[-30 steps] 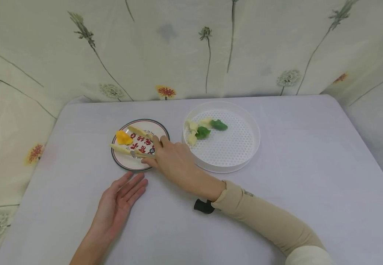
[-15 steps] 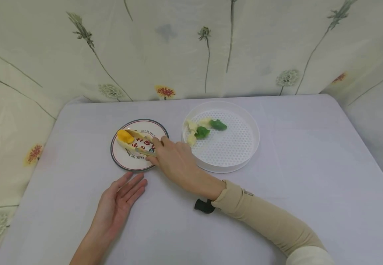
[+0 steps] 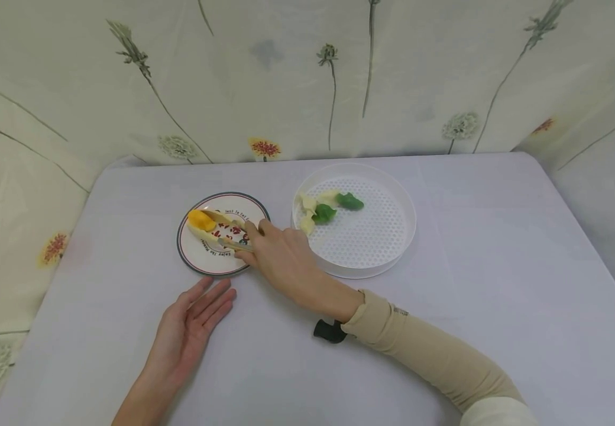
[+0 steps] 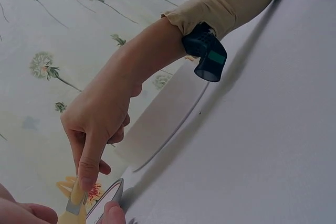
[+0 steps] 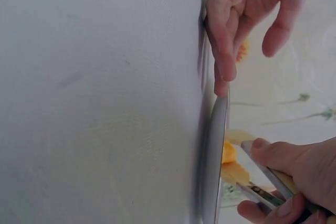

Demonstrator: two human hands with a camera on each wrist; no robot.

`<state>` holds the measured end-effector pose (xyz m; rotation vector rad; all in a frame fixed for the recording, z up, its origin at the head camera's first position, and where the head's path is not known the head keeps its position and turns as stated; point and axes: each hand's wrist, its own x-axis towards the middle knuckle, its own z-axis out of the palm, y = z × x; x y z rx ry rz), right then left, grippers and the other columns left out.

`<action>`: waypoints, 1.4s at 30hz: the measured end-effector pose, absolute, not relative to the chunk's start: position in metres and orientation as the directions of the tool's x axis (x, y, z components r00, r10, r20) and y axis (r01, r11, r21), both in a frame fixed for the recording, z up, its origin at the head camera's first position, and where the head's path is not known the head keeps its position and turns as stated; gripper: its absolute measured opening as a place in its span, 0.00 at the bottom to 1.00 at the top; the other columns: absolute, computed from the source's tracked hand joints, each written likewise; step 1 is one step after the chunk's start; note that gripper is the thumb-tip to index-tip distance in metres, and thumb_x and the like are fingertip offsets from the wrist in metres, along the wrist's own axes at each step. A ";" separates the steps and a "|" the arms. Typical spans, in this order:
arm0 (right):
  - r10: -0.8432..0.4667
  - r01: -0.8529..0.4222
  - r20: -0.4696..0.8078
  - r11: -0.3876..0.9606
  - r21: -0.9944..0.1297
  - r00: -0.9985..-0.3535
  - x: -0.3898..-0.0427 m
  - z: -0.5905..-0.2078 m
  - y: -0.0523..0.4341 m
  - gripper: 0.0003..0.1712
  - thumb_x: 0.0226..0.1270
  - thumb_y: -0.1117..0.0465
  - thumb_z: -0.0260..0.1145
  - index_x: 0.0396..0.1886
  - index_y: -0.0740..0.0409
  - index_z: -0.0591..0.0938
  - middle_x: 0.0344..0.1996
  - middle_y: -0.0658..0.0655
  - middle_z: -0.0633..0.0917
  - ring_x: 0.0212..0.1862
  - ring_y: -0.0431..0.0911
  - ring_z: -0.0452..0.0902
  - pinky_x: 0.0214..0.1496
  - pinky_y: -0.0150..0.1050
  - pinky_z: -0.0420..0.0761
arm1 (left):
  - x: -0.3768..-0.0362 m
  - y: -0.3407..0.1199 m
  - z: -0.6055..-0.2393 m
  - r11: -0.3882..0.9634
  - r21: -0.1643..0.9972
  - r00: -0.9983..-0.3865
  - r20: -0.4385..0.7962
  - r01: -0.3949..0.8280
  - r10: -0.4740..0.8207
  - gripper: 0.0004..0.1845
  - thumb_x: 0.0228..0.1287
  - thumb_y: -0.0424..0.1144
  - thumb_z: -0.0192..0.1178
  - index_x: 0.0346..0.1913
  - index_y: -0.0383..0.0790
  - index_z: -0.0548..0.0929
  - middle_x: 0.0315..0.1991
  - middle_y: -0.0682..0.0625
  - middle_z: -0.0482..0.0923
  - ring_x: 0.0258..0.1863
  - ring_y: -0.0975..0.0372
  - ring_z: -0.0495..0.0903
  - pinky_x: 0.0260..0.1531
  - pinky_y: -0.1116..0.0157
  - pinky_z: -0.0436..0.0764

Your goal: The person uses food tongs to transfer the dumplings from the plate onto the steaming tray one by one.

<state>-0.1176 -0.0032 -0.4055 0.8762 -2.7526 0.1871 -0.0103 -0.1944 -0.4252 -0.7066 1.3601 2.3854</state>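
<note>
My right hand (image 3: 278,254) grips a pair of pale yellow tongs (image 3: 221,231) over the small printed plate (image 3: 201,263). The tong tips are closed around an orange dumpling (image 3: 200,220) at the plate's left side. In the right wrist view the tongs (image 5: 265,184) pinch the orange dumpling (image 5: 228,152) just above the plate's rim (image 5: 214,156). My left hand (image 3: 193,328) lies flat and open on the table, just in front of the plate, holding nothing. In the left wrist view the right hand (image 4: 97,121) points its forefinger down the tongs (image 4: 76,203).
A white perforated round tray (image 3: 392,236) sits right of the plate, holding green dumplings (image 3: 350,200) and pale dumplings (image 3: 307,223) at its left side. A black wrist device (image 3: 329,331) is strapped under my right forearm. Flowered curtains surround the table.
The tongs, which stood spread apart on the plate a second ago, have closed around the orange dumpling. The left hand has not moved.
</note>
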 end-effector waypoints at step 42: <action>-0.424 -0.459 0.419 0.888 0.019 -0.803 -0.070 -0.363 0.127 0.33 0.71 0.36 0.72 0.67 0.50 0.86 0.38 0.56 0.89 0.11 0.44 0.61 0.12 0.32 0.58 | -0.007 -0.195 -0.425 -0.512 0.720 -0.847 -0.531 -0.469 0.029 0.32 0.90 0.50 0.42 0.86 0.42 0.54 0.68 0.51 0.84 0.66 0.61 0.86 0.76 0.65 0.80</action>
